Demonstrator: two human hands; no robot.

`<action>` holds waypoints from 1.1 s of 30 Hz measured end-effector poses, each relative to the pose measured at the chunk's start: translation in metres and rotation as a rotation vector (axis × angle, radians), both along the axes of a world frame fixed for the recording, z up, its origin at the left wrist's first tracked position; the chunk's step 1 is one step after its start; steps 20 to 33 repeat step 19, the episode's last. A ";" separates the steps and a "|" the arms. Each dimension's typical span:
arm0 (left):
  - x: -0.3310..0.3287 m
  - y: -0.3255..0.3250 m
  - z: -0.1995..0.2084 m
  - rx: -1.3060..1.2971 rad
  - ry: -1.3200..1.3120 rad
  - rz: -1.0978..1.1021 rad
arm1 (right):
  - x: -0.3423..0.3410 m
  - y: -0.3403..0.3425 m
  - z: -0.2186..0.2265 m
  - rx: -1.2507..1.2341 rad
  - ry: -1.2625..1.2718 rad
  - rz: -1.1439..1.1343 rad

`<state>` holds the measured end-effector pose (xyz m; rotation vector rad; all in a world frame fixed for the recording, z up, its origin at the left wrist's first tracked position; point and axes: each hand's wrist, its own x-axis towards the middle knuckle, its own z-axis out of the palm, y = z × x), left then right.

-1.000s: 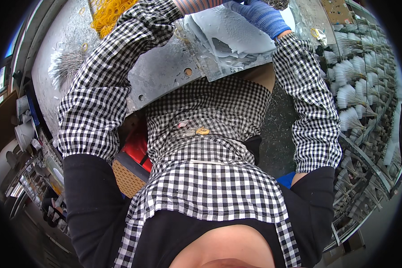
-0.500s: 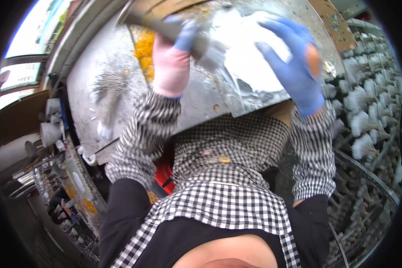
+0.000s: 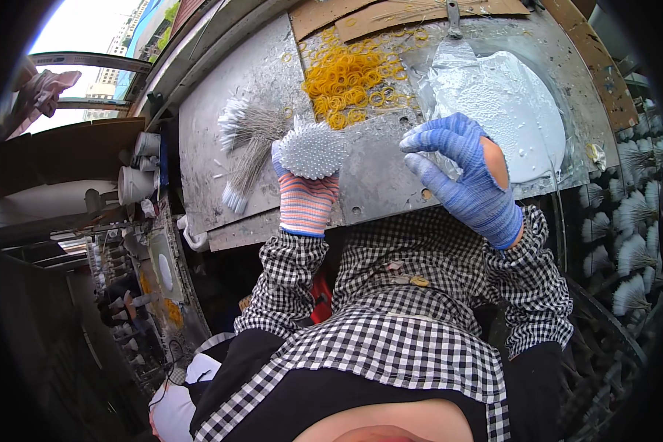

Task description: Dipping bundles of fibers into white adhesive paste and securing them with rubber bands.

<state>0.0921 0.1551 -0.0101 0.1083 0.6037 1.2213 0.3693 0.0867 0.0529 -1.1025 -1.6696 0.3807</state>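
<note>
My left hand (image 3: 307,206), in a pink-striped glove with blue fingertips, is closed around a bundle of thin stems (image 3: 314,151). Its packed, white-tipped end faces up, and the rest of it is hidden. To the right, my right hand (image 3: 460,173) wears a blue knitted glove and holds nothing. The thumb and fingers are curved and apart, just in front of a round spread of thick white paste (image 3: 504,110). Left of my left hand, more white-tipped stems (image 3: 250,151) lie in crossed bunches on the metal worktop (image 3: 379,173).
Yellow rubber bands (image 3: 350,79) lie heaped behind the left hand. A scraper (image 3: 453,48) rests at the paste's far edge. Cardboard strips (image 3: 412,20) line the back. Fanned white-tipped bunches (image 3: 630,254) fill a rack at right. White buckets (image 3: 135,183) stand at left.
The bundle, blurred and reaching to the paste's edge before, is now held away from it, tips up. My right hand has come off the paste toward me. The view has shifted.
</note>
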 end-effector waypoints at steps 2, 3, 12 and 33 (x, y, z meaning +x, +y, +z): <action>0.002 -0.004 0.005 -0.011 0.014 -0.012 | -0.005 0.004 0.000 -0.006 -0.016 0.019; 0.002 -0.004 0.007 -0.012 0.015 -0.010 | -0.008 0.006 0.001 -0.005 0.005 0.045; 0.007 -0.011 0.019 -0.088 0.136 -0.030 | -0.020 0.033 0.018 -0.049 0.125 0.176; 0.011 -0.009 0.015 0.081 0.067 -0.345 | -0.037 0.079 0.020 -0.282 0.041 0.394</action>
